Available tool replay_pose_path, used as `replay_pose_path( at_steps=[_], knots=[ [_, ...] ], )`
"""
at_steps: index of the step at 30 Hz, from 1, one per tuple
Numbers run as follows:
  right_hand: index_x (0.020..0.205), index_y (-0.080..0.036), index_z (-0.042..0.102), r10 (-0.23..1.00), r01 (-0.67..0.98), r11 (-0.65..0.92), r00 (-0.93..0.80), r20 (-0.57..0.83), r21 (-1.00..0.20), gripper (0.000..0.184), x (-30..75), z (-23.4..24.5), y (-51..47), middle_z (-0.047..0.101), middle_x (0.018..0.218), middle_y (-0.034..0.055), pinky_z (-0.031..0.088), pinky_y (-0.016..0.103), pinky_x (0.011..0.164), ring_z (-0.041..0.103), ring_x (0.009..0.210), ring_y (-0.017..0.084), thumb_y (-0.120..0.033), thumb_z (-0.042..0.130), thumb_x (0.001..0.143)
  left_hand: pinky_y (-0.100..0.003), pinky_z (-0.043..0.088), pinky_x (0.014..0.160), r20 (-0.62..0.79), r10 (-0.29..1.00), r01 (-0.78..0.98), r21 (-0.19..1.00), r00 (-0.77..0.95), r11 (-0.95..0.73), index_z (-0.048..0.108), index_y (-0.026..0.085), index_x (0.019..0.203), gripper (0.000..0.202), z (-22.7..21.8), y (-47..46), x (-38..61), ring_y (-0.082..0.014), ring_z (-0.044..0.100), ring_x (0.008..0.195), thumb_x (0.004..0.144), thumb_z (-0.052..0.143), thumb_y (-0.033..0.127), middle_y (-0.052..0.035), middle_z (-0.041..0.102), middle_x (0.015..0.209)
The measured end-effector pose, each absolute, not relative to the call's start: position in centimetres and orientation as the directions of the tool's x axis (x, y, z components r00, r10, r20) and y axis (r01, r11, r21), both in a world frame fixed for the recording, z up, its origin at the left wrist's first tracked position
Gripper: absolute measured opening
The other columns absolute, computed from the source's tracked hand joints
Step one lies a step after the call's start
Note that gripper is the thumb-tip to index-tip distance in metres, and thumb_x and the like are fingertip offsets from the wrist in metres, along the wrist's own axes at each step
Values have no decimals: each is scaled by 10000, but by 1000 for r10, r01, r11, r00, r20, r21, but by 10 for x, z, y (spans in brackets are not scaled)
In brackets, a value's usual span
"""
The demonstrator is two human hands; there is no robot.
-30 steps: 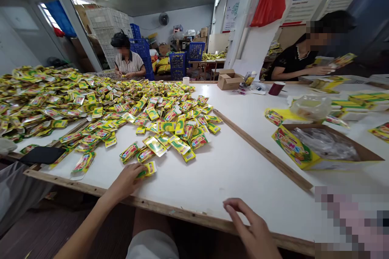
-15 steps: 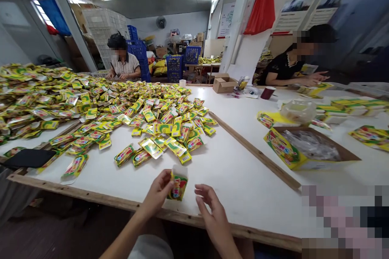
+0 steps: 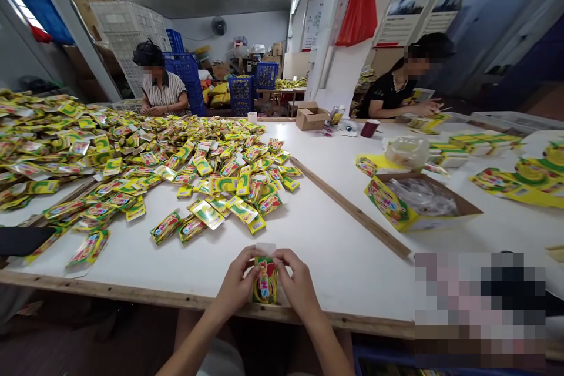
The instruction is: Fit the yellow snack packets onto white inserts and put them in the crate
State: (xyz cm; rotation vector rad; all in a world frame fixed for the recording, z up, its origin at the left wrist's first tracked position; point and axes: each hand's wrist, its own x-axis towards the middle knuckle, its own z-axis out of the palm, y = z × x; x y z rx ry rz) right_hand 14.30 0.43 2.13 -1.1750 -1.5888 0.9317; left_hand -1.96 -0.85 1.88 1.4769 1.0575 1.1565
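Observation:
Both of my hands hold one small yellow-green packet (image 3: 265, 281) upright over the near edge of the white table (image 3: 335, 247). My left hand (image 3: 237, 286) pinches its left side and my right hand (image 3: 298, 285) pinches its right side, fingers closed on it. A big heap of the same yellow packets (image 3: 145, 155) spreads over the table's left half, its nearest ones just beyond my hands.
A wooden strip (image 3: 348, 207) lies slanted across the table. An open printed carton (image 3: 418, 202) with clear plastic inside stands to the right. Two people sit at the far side, one by the left back (image 3: 159, 85), one at the right (image 3: 399, 91). A small cardboard box (image 3: 311, 117) and a dark cup (image 3: 369, 128) stand far off.
My left hand picked a packet off the table and brought it toward me. My right hand came over and took hold of its other side. The view has shifted a little.

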Motion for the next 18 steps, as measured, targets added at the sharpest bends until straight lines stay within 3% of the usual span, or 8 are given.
replay_pose_path(
  at_steps=[4,9,18],
  knots=[
    [970,-203,633,957,197,289,-55,284,-937,150,143,27,5,686,912,50,512,310,789,644,864,199,-264,539,872,-368,471,922,175,977,29,983,119,-179,515,235,1149,272,23,-11,-13,-221,596,1046,877,515,226,-65,626,1095],
    [864,-213,671,938,193,341,-138,318,-920,151,142,33,-5,661,915,50,487,301,815,618,906,201,-303,553,887,-339,483,854,200,976,197,957,90,-215,647,192,921,144,29,-11,-15,-226,630,925,872,549,285,-65,683,941],
    [840,-189,634,967,234,247,11,256,-940,175,132,33,-1,657,795,34,482,278,697,606,735,181,-349,568,865,-268,493,684,113,994,128,985,2,-113,666,164,881,174,32,-3,-11,-184,624,733,832,620,325,-35,678,770]
  ],
)
